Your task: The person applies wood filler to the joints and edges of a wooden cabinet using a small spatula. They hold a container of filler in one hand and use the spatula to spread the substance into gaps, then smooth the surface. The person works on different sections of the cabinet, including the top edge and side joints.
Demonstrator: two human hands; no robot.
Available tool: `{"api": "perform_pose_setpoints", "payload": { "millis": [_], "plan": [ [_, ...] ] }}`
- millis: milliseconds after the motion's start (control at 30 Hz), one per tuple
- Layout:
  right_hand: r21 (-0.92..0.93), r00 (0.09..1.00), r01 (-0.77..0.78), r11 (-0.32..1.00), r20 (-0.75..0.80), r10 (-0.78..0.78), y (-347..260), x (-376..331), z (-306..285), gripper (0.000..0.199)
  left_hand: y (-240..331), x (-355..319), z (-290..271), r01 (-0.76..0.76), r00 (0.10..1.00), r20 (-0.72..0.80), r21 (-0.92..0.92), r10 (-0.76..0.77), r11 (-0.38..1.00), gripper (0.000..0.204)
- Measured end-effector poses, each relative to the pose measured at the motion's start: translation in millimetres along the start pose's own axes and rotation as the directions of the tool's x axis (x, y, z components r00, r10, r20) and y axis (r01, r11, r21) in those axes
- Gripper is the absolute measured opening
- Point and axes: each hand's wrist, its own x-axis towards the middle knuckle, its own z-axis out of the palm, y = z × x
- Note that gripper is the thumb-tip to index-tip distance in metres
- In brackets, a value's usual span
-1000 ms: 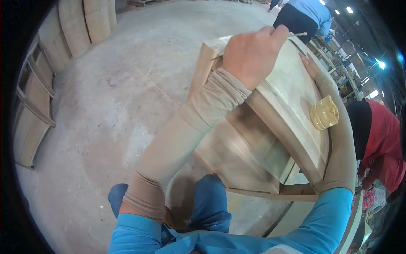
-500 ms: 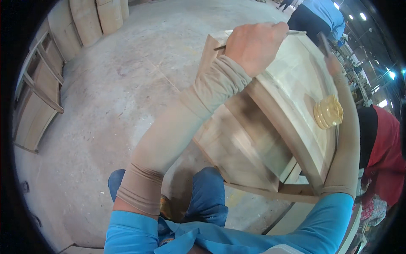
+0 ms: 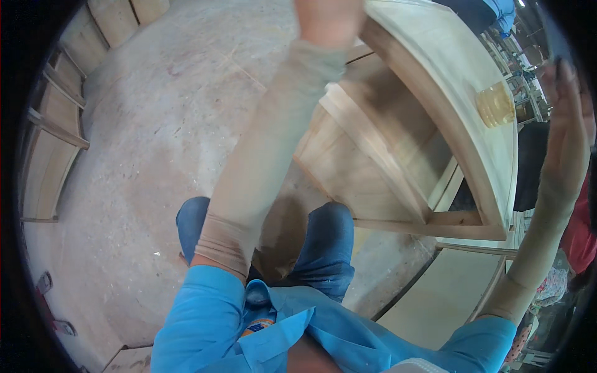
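A curved, unfinished wooden furniture carcass point(image 3: 429, 102) stands before me on the right, with its divided open side toward me. My left hand point(image 3: 329, 22) is at the top edge of the view, beside the carcass's far left corner. Its fingers are out of view. To the right of the carcass, my right hand point(image 3: 567, 133) is raised and smeared by motion. A blurred grey shape shows above its fingertips; whether the hand holds it I cannot tell. On the pale top panel sits a clear, yellowish plastic tub point(image 3: 495, 105), apart from both hands.
Another wooden frame point(image 3: 55, 143) stands at the far left, near curved wooden panels point(image 3: 112, 22). A pale board point(image 3: 444, 289) lies low on the right. A person in blue point(image 3: 500, 13) and another in red point(image 3: 579, 233) are beyond the carcass. My knees point(image 3: 326, 245) are close to it.
My left hand has moved up and left, to the view's edge. My right hand has swung right, away from the carcass. The carcass and tub appear shifted in the view.
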Motion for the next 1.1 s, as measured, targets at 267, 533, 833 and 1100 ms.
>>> {"api": "perform_pose_setpoints", "payload": {
  "millis": [267, 533, 833, 1100],
  "plan": [
    [0.144, 0.943, -0.136, 0.980, 0.321, 0.084, 36.9, -44.9, 85.6, 0.025, 5.9, -158.2, -87.2, 0.542, 0.825, 0.071, -0.376, -0.560, 0.751, 0.017],
    [-0.058, 0.439, 0.781, 0.621, 0.760, -0.480, 52.7, -74.5, 153.4, 0.038, 25.0, -180.6, -107.5, 0.690, 0.524, 0.101, -0.632, -0.846, 0.352, 0.034],
    [-0.120, 0.379, 0.802, 0.586, 0.860, -0.343, 52.2, -65.1, 178.0, 0.053, -48.5, -185.4, -135.7, 0.721, 0.627, -0.042, -0.348, -0.778, 0.600, 0.029],
    [-0.352, 0.446, 0.683, 0.640, 0.895, 0.017, 95.6, -54.3, 167.5, 0.050, -101.6, -187.2, -151.7, 0.779, 0.604, 0.029, -0.234, -0.797, 0.582, 0.022]
  ]
}}
